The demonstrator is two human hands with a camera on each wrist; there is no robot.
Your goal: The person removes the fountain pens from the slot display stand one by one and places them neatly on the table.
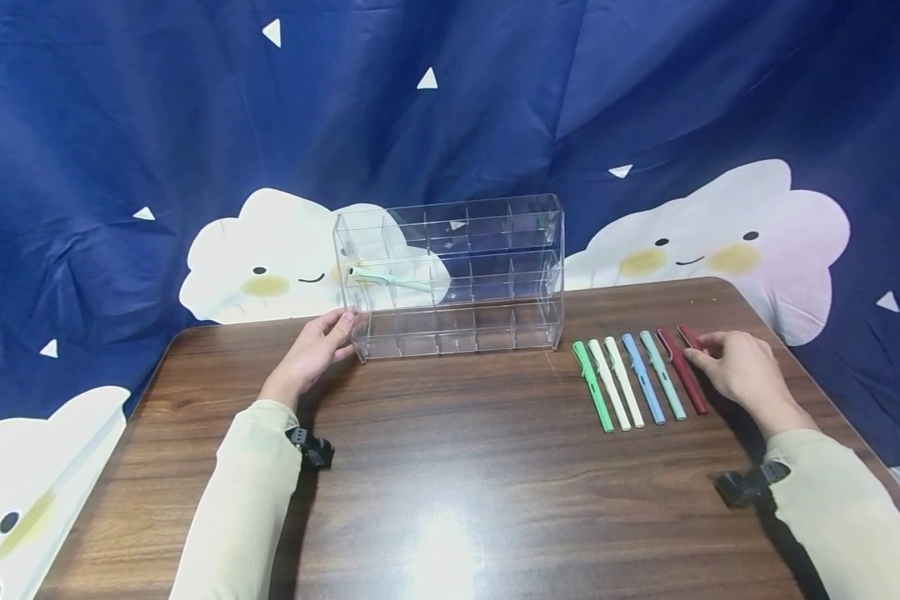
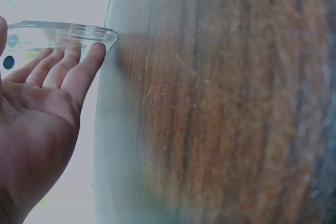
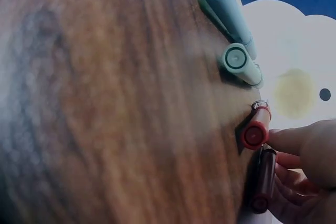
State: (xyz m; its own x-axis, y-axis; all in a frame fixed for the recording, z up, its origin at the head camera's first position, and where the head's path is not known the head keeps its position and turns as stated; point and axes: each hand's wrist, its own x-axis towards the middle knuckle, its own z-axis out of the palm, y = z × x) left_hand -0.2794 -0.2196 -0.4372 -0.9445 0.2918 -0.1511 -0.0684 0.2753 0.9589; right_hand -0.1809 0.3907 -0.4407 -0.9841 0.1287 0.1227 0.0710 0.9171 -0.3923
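A clear tiered pen rack [image 1: 457,321] stands at the back of the table, with a pale green pen [image 1: 378,277] lying across its middle tier. My left hand [image 1: 317,346] grips the rack's lower left side; in the left wrist view its fingertips [image 2: 97,51] meet the clear panel. At the right, my right hand [image 1: 746,375] pinches a dark red pen [image 3: 265,179] near its cap, at the end of a row. Close beside the thumb lies another red pen [image 1: 684,371].
Left of the red pens lie a light teal pen [image 1: 663,375], a blue pen [image 1: 643,379], two white pens [image 1: 625,383] and a green pen [image 1: 592,386]. Behind the wooden table [image 1: 450,467] hangs a blue curtain [image 1: 495,100] with cloud prints.
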